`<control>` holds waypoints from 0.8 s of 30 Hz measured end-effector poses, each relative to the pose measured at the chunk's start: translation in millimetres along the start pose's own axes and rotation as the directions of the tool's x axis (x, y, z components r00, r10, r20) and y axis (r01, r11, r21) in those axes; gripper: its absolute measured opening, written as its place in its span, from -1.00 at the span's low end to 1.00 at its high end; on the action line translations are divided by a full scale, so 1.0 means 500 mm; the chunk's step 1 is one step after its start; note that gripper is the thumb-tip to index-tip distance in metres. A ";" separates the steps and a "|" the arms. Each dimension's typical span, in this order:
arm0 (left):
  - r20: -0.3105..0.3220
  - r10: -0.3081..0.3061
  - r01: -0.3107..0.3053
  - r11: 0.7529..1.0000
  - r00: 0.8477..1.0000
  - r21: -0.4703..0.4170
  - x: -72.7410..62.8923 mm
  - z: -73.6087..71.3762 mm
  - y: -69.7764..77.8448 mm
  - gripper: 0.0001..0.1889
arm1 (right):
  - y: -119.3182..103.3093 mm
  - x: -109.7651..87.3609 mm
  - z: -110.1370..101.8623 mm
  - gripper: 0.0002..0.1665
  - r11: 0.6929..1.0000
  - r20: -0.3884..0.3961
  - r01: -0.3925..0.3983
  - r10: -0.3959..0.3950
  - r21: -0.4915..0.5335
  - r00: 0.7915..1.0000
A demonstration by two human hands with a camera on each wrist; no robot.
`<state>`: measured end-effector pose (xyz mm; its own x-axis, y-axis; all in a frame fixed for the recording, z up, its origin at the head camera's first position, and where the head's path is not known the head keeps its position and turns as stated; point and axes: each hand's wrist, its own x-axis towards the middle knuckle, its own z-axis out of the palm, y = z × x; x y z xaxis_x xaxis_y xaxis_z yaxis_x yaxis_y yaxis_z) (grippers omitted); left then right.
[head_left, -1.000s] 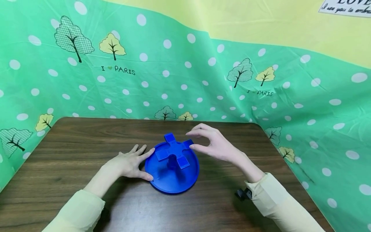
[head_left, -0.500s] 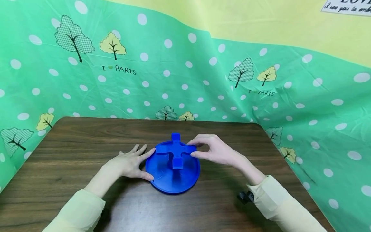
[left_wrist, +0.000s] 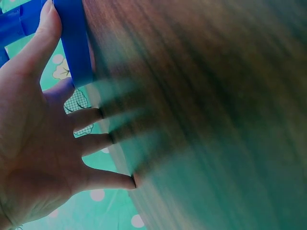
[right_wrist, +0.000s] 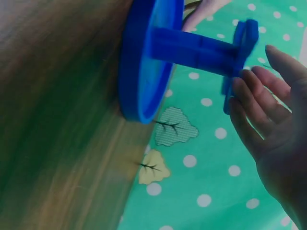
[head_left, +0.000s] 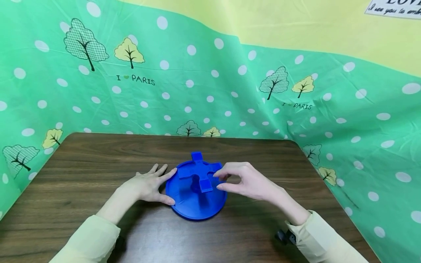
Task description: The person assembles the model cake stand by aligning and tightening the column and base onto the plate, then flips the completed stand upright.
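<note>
A blue stand rises from the table, with a round, low-rimmed base [head_left: 194,210], an upright post [right_wrist: 192,48] and a four-armed cross top [head_left: 200,170]. My left hand [head_left: 144,187] lies at the left side of the base with fingers spread. Its thumb [left_wrist: 50,21] rests on the rim, and the index finger touches the edge further back. On the other side, my right hand [head_left: 248,181] is beside the right arm of the cross. Its bent fingers touch that arm from the near side, while the thumb stands apart from it.
The stand is on a dark wood-grain table [head_left: 108,160]. Behind and to the sides hangs a green cloth [head_left: 177,98] printed with white dots and trees. A small black device [head_left: 285,236] sits at the right sleeve.
The right hand closes in on the right arm, pinches it, then parts thumb from fingers and shifts nearer. The cross top turns one way, then slightly back. The left hand stays put.
</note>
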<state>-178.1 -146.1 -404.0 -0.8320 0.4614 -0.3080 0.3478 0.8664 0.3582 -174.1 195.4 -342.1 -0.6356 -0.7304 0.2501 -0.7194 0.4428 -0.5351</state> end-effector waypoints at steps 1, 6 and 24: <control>0.001 -0.001 0.001 1.000 1.000 0.000 0.000 0.000 0.000 0.16 | -0.001 0.003 -0.003 -0.70 1.000 -0.023 0.016 -0.016 -0.008 1.000; 0.003 -0.005 0.005 1.000 1.000 0.001 0.000 0.001 -0.002 0.16 | 0.001 0.034 -0.022 -0.68 0.997 -0.116 0.036 -0.044 -0.069 0.992; 0.003 -0.008 0.008 1.000 1.000 0.001 -0.002 -0.002 0.004 0.15 | 0.079 0.134 -0.017 -0.56 0.999 0.158 -0.013 0.020 -0.043 0.987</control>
<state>-176.9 -145.2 -402.2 -0.8335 0.4550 -0.3134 0.3418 0.8703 0.3546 -247.5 168.3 -339.3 -0.5977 -0.7943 0.1088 -0.7223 0.4747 -0.5029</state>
